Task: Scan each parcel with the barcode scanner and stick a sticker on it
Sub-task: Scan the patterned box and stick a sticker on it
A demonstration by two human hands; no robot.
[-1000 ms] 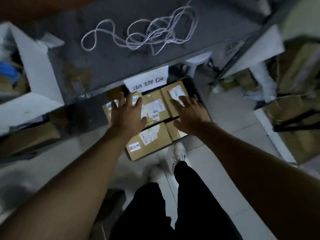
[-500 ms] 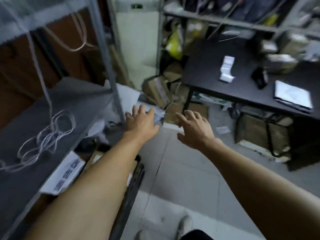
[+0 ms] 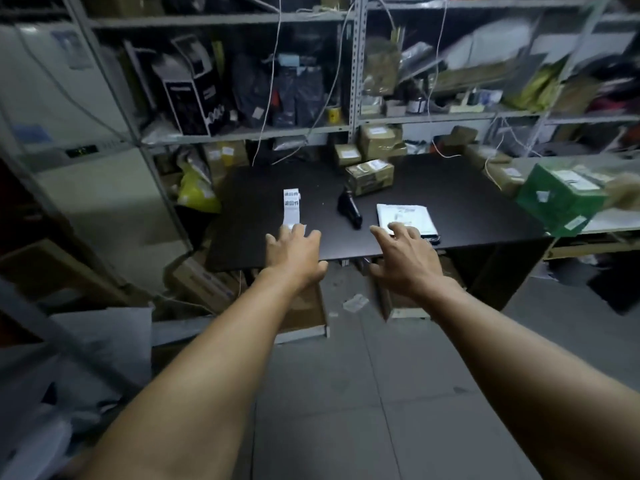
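A black table (image 3: 460,206) stands ahead of me. On it lie a white strip of stickers (image 3: 291,206), a black barcode scanner (image 3: 349,210) and a flat white parcel (image 3: 405,218). A taped cardboard parcel (image 3: 370,176) sits behind the scanner, with two more boxes (image 3: 377,142) at the table's back. My left hand (image 3: 294,256) is stretched out with spread fingers near the lower end of the sticker strip, holding nothing. My right hand (image 3: 403,259) reaches with spread fingers toward the near edge of the white parcel, also holding nothing.
Metal shelving (image 3: 356,81) packed with boxes and bags rises behind the table. A green box (image 3: 557,199) sits on a surface at the right. Cardboard boxes (image 3: 301,317) stand on the grey floor under the table's front. A grey shelf corner (image 3: 86,341) lies at my left.
My view has swung from the parcels under the left shelf to the black table. Both hands left those parcels and now reach forward toward the table, holding nothing.
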